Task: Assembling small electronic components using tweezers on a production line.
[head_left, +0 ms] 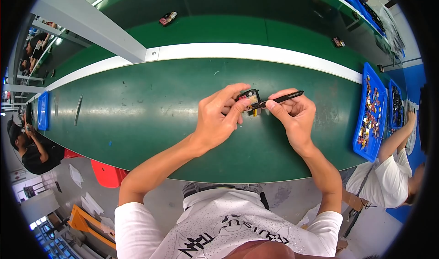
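Over the green bench my left hand (217, 115) pinches a small electronic assembly (249, 94) with a black frame and pinkish and pale parts. A bit of yellow (256, 113) shows just below it. In my right hand (295, 117) is a pair of black tweezers (286, 97), gripped between thumb and fingers. Their tips point left and reach the edge of the assembly. Whether the tips close on any part is too small to make out.
A thin metal tool (78, 109) lies on the green bench (151, 122) at left. Blue trays (358, 140) of small parts stand at right; another blue tray (43, 110) is far left. Beyond the white rail (256, 51), small assemblies (168, 18) sit on a green belt. Other people sit both sides.
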